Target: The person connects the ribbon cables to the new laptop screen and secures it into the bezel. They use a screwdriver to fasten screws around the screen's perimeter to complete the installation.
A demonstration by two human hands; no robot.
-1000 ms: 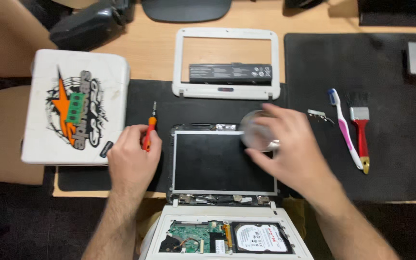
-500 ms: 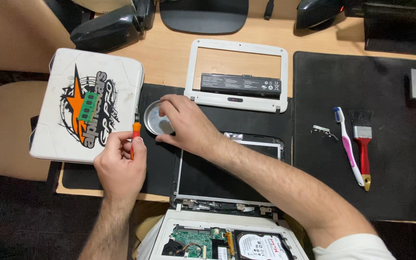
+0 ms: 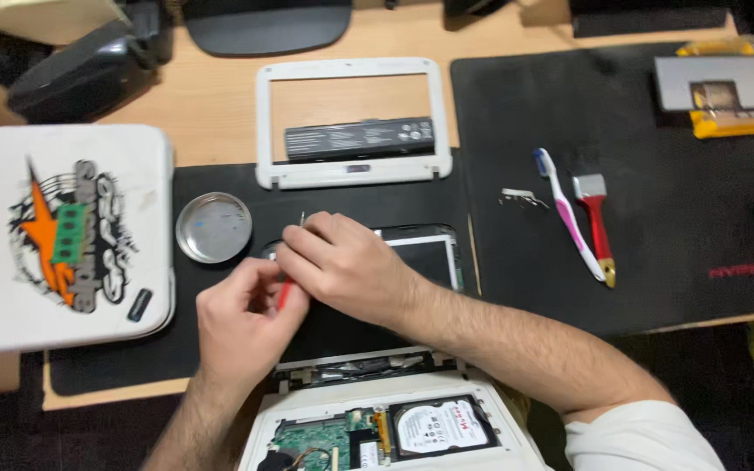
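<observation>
Both hands at the top edge of a bare laptop screen panel point(image 3: 412, 262) lying flat on a black mat point(image 3: 220, 349) on the worktop.
The left hand point(image 3: 242, 327) has its fingers closed round a small red-handled screwdriver point(image 3: 284, 295); the right hand point(image 3: 346, 266) pinches a tiny metal part, probably a screw, at the panel's upper left corner. The panel looks thin, light and fragile, best held by its edges, never the glass. A round metal dish point(image 3: 214, 227) sits just beside.
</observation>
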